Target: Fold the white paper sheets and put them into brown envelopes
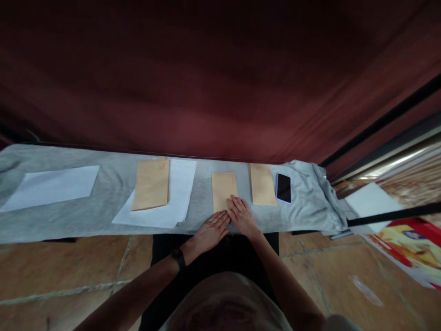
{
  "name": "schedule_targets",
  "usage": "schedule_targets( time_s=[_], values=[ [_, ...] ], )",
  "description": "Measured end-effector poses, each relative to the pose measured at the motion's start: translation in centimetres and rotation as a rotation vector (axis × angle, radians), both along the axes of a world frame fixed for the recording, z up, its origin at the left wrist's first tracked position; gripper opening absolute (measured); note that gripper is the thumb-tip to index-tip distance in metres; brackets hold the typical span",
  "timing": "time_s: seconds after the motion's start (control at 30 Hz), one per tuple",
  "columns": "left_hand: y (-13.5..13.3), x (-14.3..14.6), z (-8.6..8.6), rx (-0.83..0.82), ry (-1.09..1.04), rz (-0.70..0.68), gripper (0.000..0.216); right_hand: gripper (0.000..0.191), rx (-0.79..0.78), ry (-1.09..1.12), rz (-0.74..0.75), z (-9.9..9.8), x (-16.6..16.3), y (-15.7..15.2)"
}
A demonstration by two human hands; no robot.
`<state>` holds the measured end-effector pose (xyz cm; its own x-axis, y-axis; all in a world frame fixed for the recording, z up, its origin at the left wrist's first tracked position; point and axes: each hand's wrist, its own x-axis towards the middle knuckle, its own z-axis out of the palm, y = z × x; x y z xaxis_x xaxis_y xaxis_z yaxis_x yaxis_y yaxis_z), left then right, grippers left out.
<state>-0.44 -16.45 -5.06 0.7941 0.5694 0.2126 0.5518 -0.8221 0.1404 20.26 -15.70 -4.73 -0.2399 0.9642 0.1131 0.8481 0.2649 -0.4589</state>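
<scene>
A tan paper envelope (223, 189) lies on the grey cloth directly before me. My left hand (212, 230) rests on its lower edge, fingers stretched out and flat. Beside it, my right hand (242, 218) lies flat on the envelope's lower right corner, fingers extended. The fingertips of the two hands nearly meet, and they cover the envelope's bottom part. Right of it is a stack of tan envelopes (262, 184). Further left, another pile of tan envelopes (150, 185) lies on white paper sheets (182, 193).
The grey cloth (113, 184) covers a long narrow table against a dark red curtain (206, 105). A phone (284, 187) lies at the right, and a white sheet (55, 185) at the far left. A red printed box (409, 243) stands beyond the table's right end.
</scene>
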Motion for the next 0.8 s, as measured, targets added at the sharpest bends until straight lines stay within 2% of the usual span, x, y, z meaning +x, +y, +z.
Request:
schedule_targets(
  time_s=[0.13,0.27,0.37,0.43,0.53,0.63,0.7,0.8],
  values=[
    [0.2,-1.0,-0.1,0.022,0.064,0.07,0.051,0.057,0.017,0.012,-0.087,-0.4,0.6,-2.0],
    [0.9,-0.6,0.8,0.018,0.161,0.105,0.059,0.056,0.039,0.099,-0.19,-0.6,0.4,-3.5],
    [1.3,0.2,2.1,0.037,0.227,0.104,0.055,0.049,0.065,0.284,-0.308,-0.4,0.1,-4.2],
    [1.5,0.5,2.9,0.037,0.248,0.107,0.049,0.041,0.041,0.485,-0.434,-0.3,-0.1,-4.6],
    [1.9,0.6,4.0,0.041,0.228,0.13,0.039,0.039,-0.187,0.883,-0.625,0.0,-0.8,-4.8],
    [1.8,1.0,4.5,0.055,0.164,0.141,0.035,0.053,-0.479,1.258,-0.698,0.5,-1.7,-4.4],
    [1.4,1.5,4.4,0.062,0.144,0.127,0.036,0.062,-0.547,1.421,-0.682,0.9,-2.2,-3.8],
    [0.7,2.3,3.8,0.088,0.138,0.089,0.041,0.064,-0.571,1.456,-0.637,1.0,-2.8,-2.8]
  ],
)
